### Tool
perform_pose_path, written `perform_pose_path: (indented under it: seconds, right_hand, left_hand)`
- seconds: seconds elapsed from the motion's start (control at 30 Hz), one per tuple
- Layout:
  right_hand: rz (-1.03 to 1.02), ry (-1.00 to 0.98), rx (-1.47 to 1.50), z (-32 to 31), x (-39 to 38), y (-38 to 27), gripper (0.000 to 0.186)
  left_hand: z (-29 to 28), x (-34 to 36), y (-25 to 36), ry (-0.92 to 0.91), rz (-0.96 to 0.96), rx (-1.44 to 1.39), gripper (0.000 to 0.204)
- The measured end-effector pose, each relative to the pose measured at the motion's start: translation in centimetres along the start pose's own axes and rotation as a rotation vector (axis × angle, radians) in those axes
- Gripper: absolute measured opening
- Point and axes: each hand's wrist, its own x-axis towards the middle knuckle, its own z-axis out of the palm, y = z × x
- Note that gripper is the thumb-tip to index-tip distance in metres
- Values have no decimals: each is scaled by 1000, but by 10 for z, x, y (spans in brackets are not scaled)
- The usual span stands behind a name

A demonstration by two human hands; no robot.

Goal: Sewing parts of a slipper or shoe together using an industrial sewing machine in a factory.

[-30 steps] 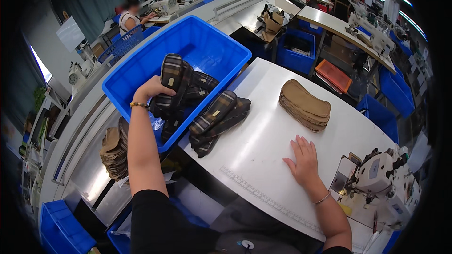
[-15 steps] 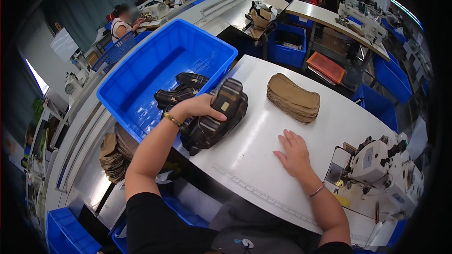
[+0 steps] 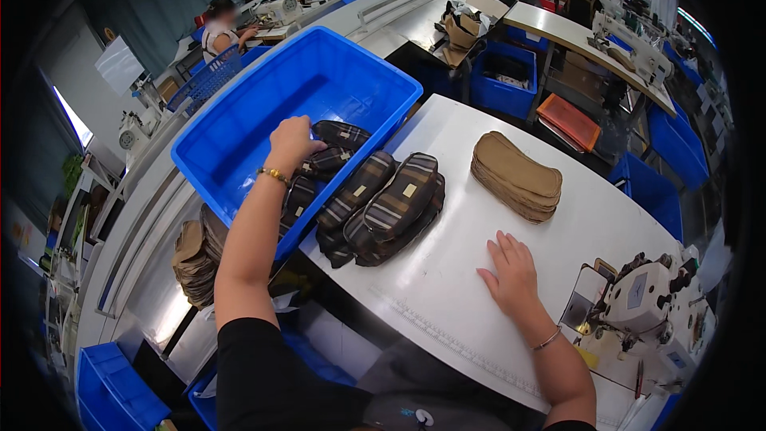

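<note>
Brown plaid pouches (image 3: 405, 195): some on the desk (image 3: 447, 295), others left in bin (image 3: 363, 68); can't tell if left hand (image 3: 294, 144) grips one, right hand (image 3: 513, 273) spread.

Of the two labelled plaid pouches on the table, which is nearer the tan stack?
The right-hand pouch; the other labelled pouch lies to its left, beside the blue bin.

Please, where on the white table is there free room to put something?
The white table is bare between the plaid pouches and the right hand, down to the ruler marking; another patch lies between the tan stack and sewing machine. Beside the blue bin, these pouches crowd the table.
</note>
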Motion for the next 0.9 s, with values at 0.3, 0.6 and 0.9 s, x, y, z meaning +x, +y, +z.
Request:
perform_pose_path:
  seconds: [0.3,0.6,0.9]
  right_hand:
    - [30,-28,-4,-6,3,-3,53]
    - [4,-43,-21,-7,7,-8,53]
    - [3,-38,-36,-5,8,-5,53]
  left_hand:
    - [77,56,-22,-9,126,168,82]
    - [136,102,-26,-177,91,149,74]
    - [95,89,-45,-635,-35,-167,76]
